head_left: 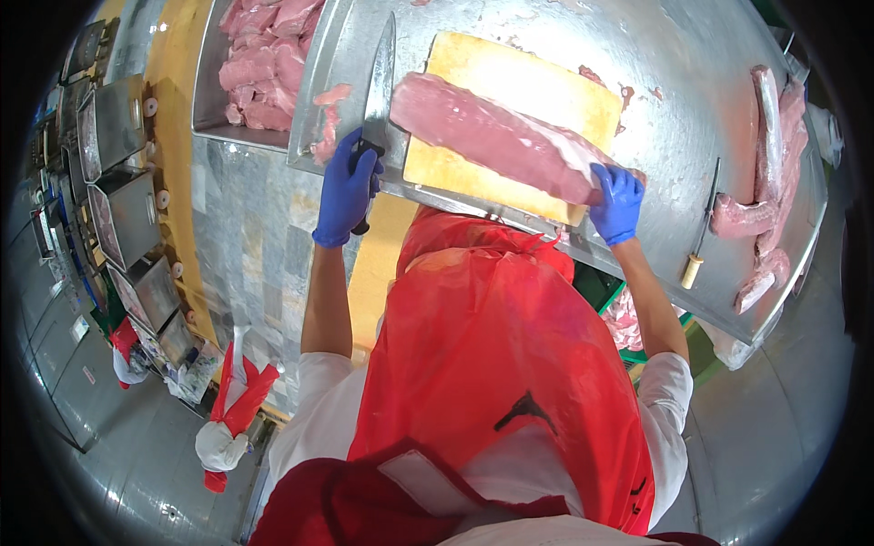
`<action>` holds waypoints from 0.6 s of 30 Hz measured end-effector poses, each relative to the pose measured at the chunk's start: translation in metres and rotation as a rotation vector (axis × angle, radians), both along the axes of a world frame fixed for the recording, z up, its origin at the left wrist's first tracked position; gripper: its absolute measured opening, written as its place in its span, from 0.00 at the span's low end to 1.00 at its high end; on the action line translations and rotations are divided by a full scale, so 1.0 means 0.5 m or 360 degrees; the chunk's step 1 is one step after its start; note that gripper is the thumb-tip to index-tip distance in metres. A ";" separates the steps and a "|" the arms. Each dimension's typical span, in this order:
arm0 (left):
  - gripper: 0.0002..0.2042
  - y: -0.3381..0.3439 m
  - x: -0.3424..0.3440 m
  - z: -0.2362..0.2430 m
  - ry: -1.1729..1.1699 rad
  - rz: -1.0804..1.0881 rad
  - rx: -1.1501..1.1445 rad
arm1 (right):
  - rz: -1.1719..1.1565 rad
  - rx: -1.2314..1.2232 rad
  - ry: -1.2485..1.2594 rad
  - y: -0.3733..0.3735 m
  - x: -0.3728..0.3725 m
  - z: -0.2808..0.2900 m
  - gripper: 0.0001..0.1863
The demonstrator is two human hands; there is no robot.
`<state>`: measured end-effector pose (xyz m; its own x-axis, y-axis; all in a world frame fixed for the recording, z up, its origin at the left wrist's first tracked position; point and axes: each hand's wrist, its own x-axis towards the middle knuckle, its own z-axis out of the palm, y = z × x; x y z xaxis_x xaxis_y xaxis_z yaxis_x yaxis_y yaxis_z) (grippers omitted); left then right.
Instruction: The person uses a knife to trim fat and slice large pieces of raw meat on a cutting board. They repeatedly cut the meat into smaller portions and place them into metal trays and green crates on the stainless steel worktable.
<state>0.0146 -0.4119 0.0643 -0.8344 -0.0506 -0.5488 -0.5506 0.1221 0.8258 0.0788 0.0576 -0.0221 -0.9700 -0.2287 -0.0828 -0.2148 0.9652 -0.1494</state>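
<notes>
My blue-gloved left hand (349, 187) is wrapped round the black handle of a long knife (382, 73), its blade pointing away from me, left of a yellow cutting board (473, 64). A long pink piece of meat (482, 132) with a pale strip of membrane lies diagonally across the board. My blue-gloved right hand (617, 202) grips the meat's right end, fingers curled over it near the board's edge. Small meat scraps (330, 118) lie on the steel table (683, 82) left of the knife.
A steel tray of meat pieces (259, 82) stands left. A thin rod with a wooden handle (692, 270) and long cuts of meat (767, 136) lie right. Below the table is a green crate (596, 287). Co-workers in red aprons (241, 391) stand lower left, beside steel bins (118, 218).
</notes>
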 end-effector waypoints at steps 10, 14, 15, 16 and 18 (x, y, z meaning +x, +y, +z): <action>0.20 0.146 0.012 0.007 -0.0110 -0.0144 0.0132 | -0.0109 -0.0674 -0.0434 -0.023 -0.160 0.014 0.51; 0.23 0.187 0.031 0.057 -0.0246 -0.0347 0.0045 | -0.0180 -0.0781 -0.0807 0.031 -0.142 -0.012 0.53; 0.24 0.204 0.040 0.060 -0.0310 -0.0375 0.0074 | -0.0183 -0.0773 -0.0767 0.050 -0.121 -0.019 0.53; 0.25 0.215 0.052 0.066 -0.0363 -0.0385 0.0080 | -0.0238 -0.0685 -0.0556 0.056 -0.089 -0.018 0.53; 0.27 0.236 0.061 0.081 -0.0480 -0.0459 0.0066 | -0.0386 -0.0776 -0.0446 0.078 -0.033 -0.024 0.52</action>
<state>0.0449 -0.2939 0.1049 -0.6127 0.1889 -0.7674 -0.7166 0.2767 0.6403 0.0621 0.0965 -0.0341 -0.9556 -0.0800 -0.2835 0.1137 0.7877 -0.6054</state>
